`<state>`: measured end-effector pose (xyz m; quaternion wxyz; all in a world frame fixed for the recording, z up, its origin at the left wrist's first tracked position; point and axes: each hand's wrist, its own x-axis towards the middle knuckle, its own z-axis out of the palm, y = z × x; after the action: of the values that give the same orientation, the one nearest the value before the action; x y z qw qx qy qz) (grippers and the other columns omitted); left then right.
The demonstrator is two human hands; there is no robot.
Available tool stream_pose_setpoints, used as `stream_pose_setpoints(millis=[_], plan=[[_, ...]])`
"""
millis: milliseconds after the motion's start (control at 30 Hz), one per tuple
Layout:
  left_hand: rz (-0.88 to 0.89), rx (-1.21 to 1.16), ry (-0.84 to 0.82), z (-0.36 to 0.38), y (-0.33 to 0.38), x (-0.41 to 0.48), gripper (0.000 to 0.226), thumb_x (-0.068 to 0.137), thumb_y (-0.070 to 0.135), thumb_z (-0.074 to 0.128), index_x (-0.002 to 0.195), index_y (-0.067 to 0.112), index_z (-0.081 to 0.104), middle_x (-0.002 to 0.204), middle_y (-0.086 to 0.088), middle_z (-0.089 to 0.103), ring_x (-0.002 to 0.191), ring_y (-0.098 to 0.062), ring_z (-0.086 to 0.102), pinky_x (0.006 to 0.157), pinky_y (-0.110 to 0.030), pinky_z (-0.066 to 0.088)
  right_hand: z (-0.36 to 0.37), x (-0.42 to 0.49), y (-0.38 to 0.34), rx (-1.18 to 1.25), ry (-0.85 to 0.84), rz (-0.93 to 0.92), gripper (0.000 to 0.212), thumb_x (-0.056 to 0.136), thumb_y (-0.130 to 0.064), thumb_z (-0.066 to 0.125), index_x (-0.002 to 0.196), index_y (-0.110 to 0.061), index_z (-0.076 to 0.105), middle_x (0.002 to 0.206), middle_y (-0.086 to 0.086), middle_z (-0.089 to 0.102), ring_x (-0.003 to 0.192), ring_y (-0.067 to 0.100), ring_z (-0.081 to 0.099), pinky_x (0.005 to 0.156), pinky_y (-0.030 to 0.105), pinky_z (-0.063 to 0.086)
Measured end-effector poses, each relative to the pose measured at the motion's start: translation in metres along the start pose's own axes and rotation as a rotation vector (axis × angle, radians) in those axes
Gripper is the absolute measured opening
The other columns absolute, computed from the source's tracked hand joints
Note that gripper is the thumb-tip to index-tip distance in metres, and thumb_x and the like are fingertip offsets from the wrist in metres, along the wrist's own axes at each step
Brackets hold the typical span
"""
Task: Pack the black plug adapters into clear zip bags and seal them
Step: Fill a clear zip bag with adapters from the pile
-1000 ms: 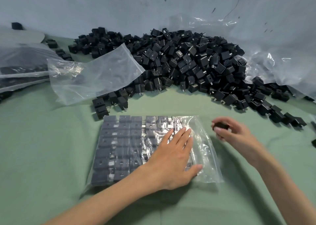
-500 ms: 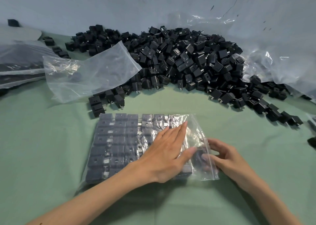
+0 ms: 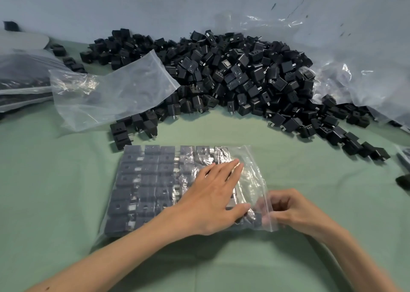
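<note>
Clear plastic is the trouble here. In the head view, the bag [image 3: 155, 181] lies flat on the green bench [image 3: 55, 192], its adapters [image 3: 144, 174] in neat rows and its mouth to the right. Our left hand [image 3: 210, 198] lies flat on it, fingers straight, pressing the rows nearest the mouth. Our right hand [image 3: 292, 212] pinches the near corner of the mouth, fingers curled and partly blurred behind the film.

We judge that sealing is about to begin. The film by the mouth is crumpled, so the zip tracks may meet askew and leave a gap. The last row sits close to the zip, where a prong could catch it. If the left hand lifts early, the rows may slide. Trapped air could pop the seal. The loose pile [image 3: 244, 74] and a spare bag [image 3: 115, 92] lie beyond, well apart.
</note>
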<state>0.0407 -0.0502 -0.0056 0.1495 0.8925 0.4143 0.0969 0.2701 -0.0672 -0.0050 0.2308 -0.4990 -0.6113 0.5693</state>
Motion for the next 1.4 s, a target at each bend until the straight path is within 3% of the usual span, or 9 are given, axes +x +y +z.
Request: stream_pose_setpoints(millis=[167,367,500,700,967,1133,1200,1333,1400], plan=[[-0.002,0.087,-0.001,0.002,0.001,0.000,0.085,0.090,0.072,0.018,0.152,0.020,-0.008,0.159,0.006,-0.014,0.144,-0.008,-0.014,0.117,-0.034,-0.012,-0.028,-0.001,-0.025,-0.165,-0.159,0.079,0.019,0.084,-0.020,0.066,0.100,-0.017,0.076,0.079,0.001,0.075,0.063,0.007,0.063,0.060,0.016,0.048],[-0.007,0.077,0.010,0.001,0.002,-0.001,0.086,0.090,0.072,0.020,0.152,0.019,-0.006,0.160,0.004,-0.012,0.144,-0.008,-0.014,0.117,-0.035,-0.012,-0.081,0.104,-0.071,-0.499,0.588,-0.202,0.024,0.088,-0.004,0.054,0.089,-0.020,0.072,0.090,-0.002,0.073,0.065,0.008,0.065,0.056,0.012,0.044],[-0.001,0.061,0.003,0.001,0.003,-0.001,0.084,0.091,0.070,0.021,0.152,0.020,-0.007,0.160,0.002,-0.013,0.144,-0.009,-0.016,0.118,-0.036,-0.012,-0.086,0.199,-0.074,-0.927,0.527,0.000,0.035,0.095,-0.027,0.053,0.129,-0.020,0.056,0.135,0.007,0.050,0.111,0.028,0.055,0.094,0.037,0.045],[0.002,0.062,-0.010,0.000,0.003,-0.001,0.083,0.092,0.070,0.021,0.151,0.021,-0.010,0.159,0.003,-0.015,0.144,-0.010,-0.017,0.118,-0.039,-0.011,-0.058,0.226,-0.051,-1.124,0.693,0.039,0.023,0.094,-0.019,0.052,0.112,-0.010,0.043,0.109,0.016,0.057,0.097,0.041,0.054,0.069,0.039,0.037],[0.010,0.079,0.024,0.000,0.004,0.000,0.085,0.092,0.069,0.024,0.153,0.017,-0.003,0.161,0.000,-0.010,0.144,-0.009,-0.013,0.118,-0.035,-0.011,-0.064,0.101,-0.037,-0.453,0.521,-0.049,0.005,0.080,-0.032,0.075,0.081,-0.027,0.073,0.087,-0.013,0.070,0.086,0.007,0.062,0.078,0.023,0.042],[0.013,0.083,0.031,0.001,0.003,0.000,0.085,0.091,0.071,0.021,0.153,0.018,-0.004,0.160,0.001,-0.011,0.143,-0.009,-0.014,0.114,-0.033,-0.014,-0.032,0.022,-0.022,-0.180,0.409,-0.085,0.014,0.089,-0.025,0.061,0.084,-0.029,0.074,0.069,0.000,0.067,0.063,0.014,0.061,0.057,0.018,0.049],[0.012,0.086,0.028,0.001,0.003,0.000,0.086,0.090,0.071,0.020,0.153,0.018,-0.005,0.160,0.002,-0.011,0.143,-0.009,-0.014,0.115,-0.033,-0.013,-0.019,0.014,-0.013,-0.270,0.414,-0.112,0.024,0.095,-0.015,0.055,0.091,-0.030,0.073,0.079,0.008,0.063,0.074,0.019,0.059,0.071,0.029,0.050],[0.011,0.080,0.026,0.000,0.003,-0.001,0.085,0.091,0.070,0.021,0.153,0.018,-0.004,0.160,0.002,-0.011,0.144,-0.008,-0.012,0.115,-0.034,-0.013,0.007,0.009,-0.007,-0.230,0.255,-0.217,0.045,0.095,0.006,0.044,0.130,-0.022,0.049,0.117,0.007,0.049,0.115,0.005,0.048,0.097,0.009,0.035],[0.010,0.073,0.027,0.000,0.003,-0.001,0.084,0.091,0.069,0.022,0.153,0.018,-0.004,0.160,0.002,-0.011,0.144,-0.009,-0.013,0.116,-0.034,-0.013,0.014,0.008,-0.003,-0.276,0.261,-0.309,0.046,0.092,0.005,0.048,0.131,-0.019,0.046,0.123,0.006,0.048,0.119,0.003,0.048,0.101,0.014,0.037]])
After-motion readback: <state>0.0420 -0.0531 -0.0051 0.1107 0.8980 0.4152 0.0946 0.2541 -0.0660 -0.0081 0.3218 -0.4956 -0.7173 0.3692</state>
